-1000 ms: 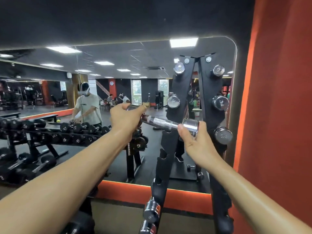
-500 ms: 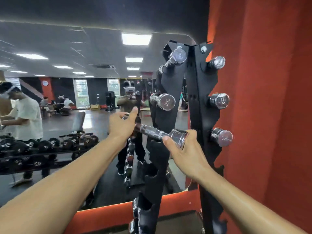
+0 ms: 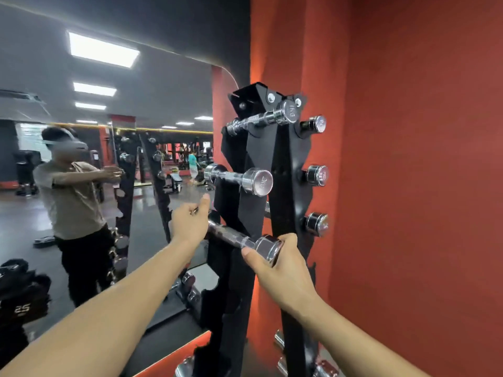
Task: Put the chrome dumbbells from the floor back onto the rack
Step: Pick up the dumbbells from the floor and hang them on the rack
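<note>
I hold a chrome dumbbell level against the black upright rack, at its third slot from the top. My left hand grips the far end, which it hides. My right hand grips the near chrome head. Two chrome dumbbells sit in the slots above: the upper dumbbell and the middle dumbbell. Three chrome heads stick out on the rack's right side.
An orange wall stands close behind and right of the rack. A large mirror on the left reflects me and the gym. More chrome dumbbells sit low on the rack. Black dumbbells lie at the lower left.
The view has swung left to right, so the rack now sits nearer the centre. Both hands carried the dumbbell lower and closer in against the rack.
</note>
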A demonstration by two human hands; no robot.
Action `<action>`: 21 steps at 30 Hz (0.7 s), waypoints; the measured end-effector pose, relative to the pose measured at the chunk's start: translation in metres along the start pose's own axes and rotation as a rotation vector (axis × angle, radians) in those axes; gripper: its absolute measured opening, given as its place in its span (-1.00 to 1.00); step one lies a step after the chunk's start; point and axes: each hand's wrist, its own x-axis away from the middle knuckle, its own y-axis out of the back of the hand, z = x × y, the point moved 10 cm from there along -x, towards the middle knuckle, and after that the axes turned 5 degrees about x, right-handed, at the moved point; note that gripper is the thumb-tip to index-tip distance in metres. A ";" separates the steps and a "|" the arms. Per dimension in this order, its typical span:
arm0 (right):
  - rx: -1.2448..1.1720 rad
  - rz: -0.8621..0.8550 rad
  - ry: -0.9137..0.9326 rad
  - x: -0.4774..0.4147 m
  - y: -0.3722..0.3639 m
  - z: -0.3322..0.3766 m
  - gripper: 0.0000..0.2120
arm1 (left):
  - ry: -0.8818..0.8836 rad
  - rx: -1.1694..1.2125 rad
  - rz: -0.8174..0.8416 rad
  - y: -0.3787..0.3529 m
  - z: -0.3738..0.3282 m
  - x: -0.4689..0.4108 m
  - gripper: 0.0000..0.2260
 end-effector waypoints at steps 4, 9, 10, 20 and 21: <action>0.030 0.004 -0.019 -0.010 -0.003 0.002 -0.44 | 0.005 0.053 -0.038 -0.004 0.008 -0.009 -0.52; 0.046 -0.010 -0.021 -0.024 -0.014 0.006 -0.43 | 0.030 -0.017 -0.086 -0.001 0.020 -0.021 -0.49; 0.045 -0.011 -0.024 -0.026 -0.018 0.007 -0.42 | 0.030 -0.027 -0.085 -0.001 0.021 -0.025 -0.49; 0.162 -0.055 -0.085 -0.030 -0.033 0.003 -0.37 | 0.140 0.008 0.054 -0.027 0.056 -0.041 -0.50; 0.177 -0.036 -0.101 -0.031 -0.034 0.002 -0.36 | 0.161 0.017 0.095 -0.033 0.058 -0.043 -0.48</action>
